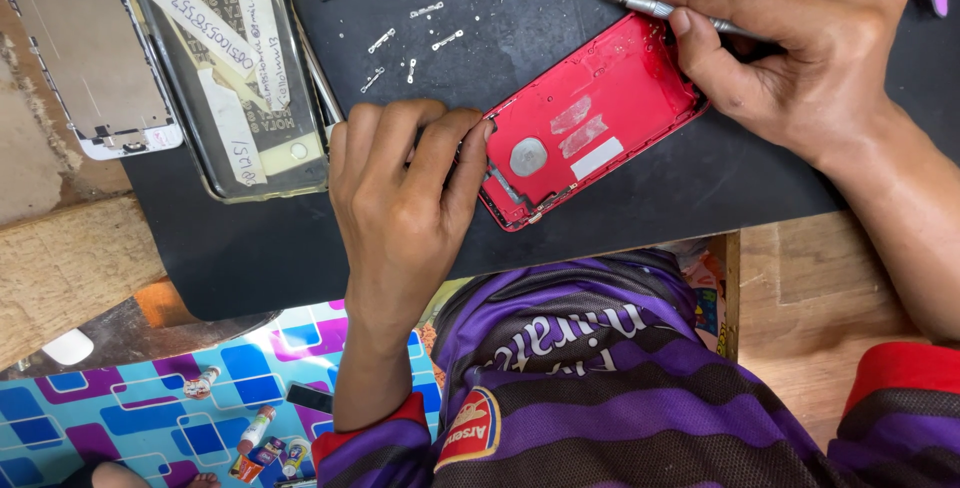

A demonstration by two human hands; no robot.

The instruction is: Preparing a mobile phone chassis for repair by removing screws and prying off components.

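We see the red phone housing (585, 123) lying open-side up on the black work mat (620, 208), its long axis running on a slant from near-left to far-right. Our left hand (400, 198) pins the near-left end: the fingers curl down over that corner and press on the edge, so it is a bracing hold rather than a lift, and the housing rests flat on the mat.

Our right hand (790, 43) sits over the far-right end of the housing, clenched around a slim metal screwdriver (655, 6). The thumb and forefinger pinch the shaft and the tip points left, away from the hand, hanging just past the housing's far edge over bare mat. So the tool's tip lies just beyond the far-right corner, and the right hand is the one nearer that end, while the left hand is the one nearer the near-left end.

Small silver brackets (415, 43) lie scattered on the mat farther left of the housing, well apart from both hands. A clear phone case with paper strips (235, 68) lies at the far left, beside a white screen frame (85, 48).
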